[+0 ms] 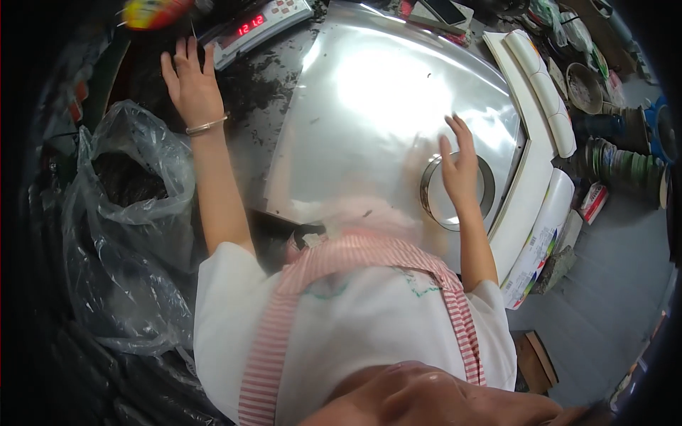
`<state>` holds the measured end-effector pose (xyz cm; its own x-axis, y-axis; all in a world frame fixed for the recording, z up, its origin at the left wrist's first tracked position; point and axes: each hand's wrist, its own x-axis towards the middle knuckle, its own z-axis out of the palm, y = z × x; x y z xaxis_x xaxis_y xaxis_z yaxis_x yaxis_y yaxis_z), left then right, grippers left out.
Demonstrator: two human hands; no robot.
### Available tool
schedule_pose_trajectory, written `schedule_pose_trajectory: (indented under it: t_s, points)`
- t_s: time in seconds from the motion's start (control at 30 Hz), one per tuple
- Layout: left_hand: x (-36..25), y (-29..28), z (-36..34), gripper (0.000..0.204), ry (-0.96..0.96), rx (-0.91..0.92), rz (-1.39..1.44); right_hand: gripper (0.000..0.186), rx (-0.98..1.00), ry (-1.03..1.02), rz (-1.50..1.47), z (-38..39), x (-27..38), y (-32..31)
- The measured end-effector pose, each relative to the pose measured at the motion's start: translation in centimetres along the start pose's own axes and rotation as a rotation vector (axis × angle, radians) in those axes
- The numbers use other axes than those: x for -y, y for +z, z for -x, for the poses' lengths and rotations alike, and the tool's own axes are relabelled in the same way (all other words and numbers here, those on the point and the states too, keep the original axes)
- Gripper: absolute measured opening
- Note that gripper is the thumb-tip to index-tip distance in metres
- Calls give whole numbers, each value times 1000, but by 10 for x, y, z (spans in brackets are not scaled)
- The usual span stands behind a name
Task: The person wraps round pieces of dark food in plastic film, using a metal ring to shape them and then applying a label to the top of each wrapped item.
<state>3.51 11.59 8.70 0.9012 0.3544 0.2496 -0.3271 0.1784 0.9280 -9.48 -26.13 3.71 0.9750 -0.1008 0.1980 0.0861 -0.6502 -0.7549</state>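
My left hand [190,86] is stretched out at the upper left, fingers extended and apart, beside a white digital scale [263,27] with a lit red display. Dark flaky bits [266,89] are strewn over the surface near it. I cannot make out anything held in that hand. A large shiny clear plastic sheet [334,156] lies in front of my body. On it rests a round ring [489,186] with a shiny rim. My right hand [462,167] hovers over or touches this ring, its fingers extended and the thumb apart.
A clear plastic bag [181,181] holding dark stuff stands at the left. White boards [522,192] and a printed white roll [538,245] line the right side. A phone [444,11] lies at the back. A metal bowl [585,89] and several green-edged spools [611,160] sit far right.
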Motion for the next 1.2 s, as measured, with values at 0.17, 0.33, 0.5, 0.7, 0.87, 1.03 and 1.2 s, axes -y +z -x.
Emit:
schedule_pose_trajectory:
  t_s: [0.17, 0.33, 0.5, 0.7, 0.87, 1.03, 1.2]
  points:
    - [57, 32, 96, 24, 89, 549, -608, 22, 123, -69, 278, 76, -17, -29]
    - [76, 72, 266, 20, 456, 1439, -784, 20, 188, -111, 606, 140, -26, -45]
    - [71, 69, 276, 17, 241, 1407, -680, 13, 2, 51, 303, 149, -34, -56]
    - [94, 80, 278, 16, 462, 1381, -856, 2, 50, -85, 5, 153, 8, -75]
    - [122, 113, 199, 19, -193, 1083, -555, 22, 247, -454, 186, 178, 10, -77]
    - [50, 143, 183, 29, -371, 1365, -267, 13, 379, -426, 200, 148, 2, -36]
    - [68, 103, 253, 25, -9, 1340, -425, 23, 251, -454, 173, 145, -7, 2]
